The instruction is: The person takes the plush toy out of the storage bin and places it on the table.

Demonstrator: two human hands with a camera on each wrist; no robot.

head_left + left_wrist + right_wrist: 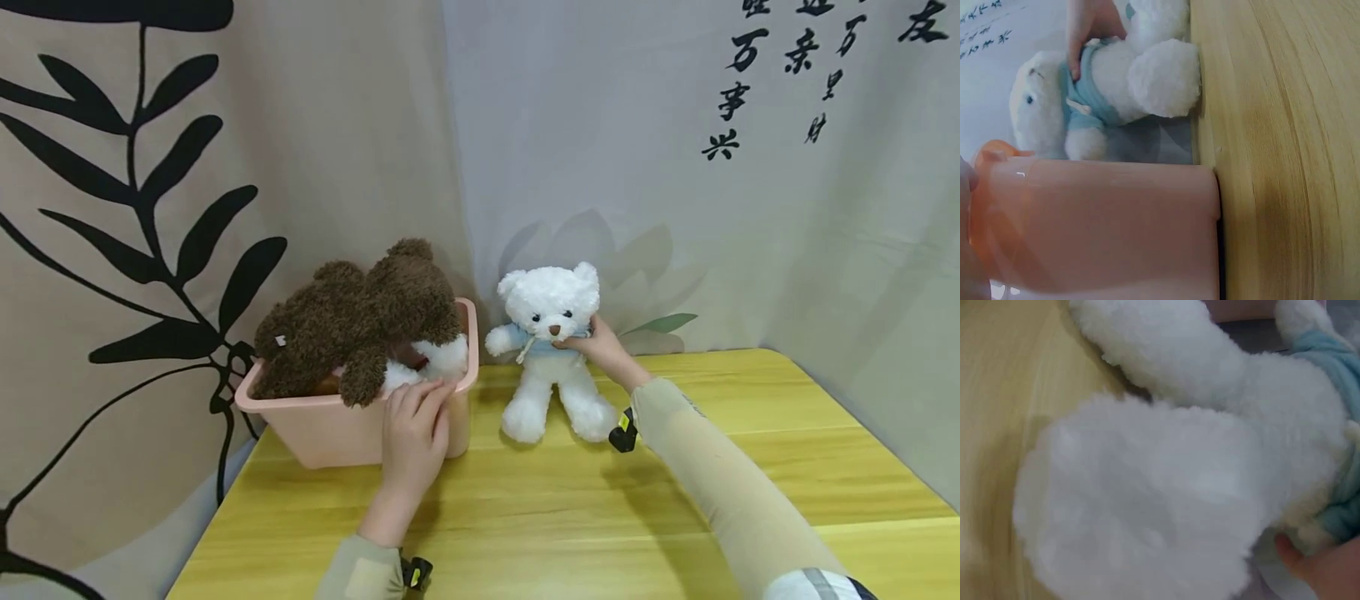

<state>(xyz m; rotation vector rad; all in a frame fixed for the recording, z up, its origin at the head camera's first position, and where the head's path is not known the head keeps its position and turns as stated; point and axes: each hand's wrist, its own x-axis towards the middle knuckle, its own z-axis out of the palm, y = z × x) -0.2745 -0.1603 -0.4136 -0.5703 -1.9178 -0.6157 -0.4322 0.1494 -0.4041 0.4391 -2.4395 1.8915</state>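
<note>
Yellow wood-grain tabletop (525, 517), its rear side up against hanging cloth. Beige cloth (337, 125) on the left carried big black leaf prints (251, 275); pale grey cloth (862, 250) on the right had black brush-style Chinese characters (721, 145). I could read 万事兴 down one column, 亲 and 万里 in others, 友 at far right; top ones were cut off. Small white tag (281, 341) on a curly dark-brown plush toy (322, 325), writing too small to read. That toy lay in a pink plastic bin (337, 433), draped over fluffy white plush (446, 358). Just right of the bin, a white fluffy plush bear (551, 300) in a light-blue hoodie was upright near the table's rear. Right hand (597, 343) gripped its side, thumb across the hoodie. Left hand (415, 429) rested at the bin's front rim, fingers together; couldn't tell whether they gripped.
</note>
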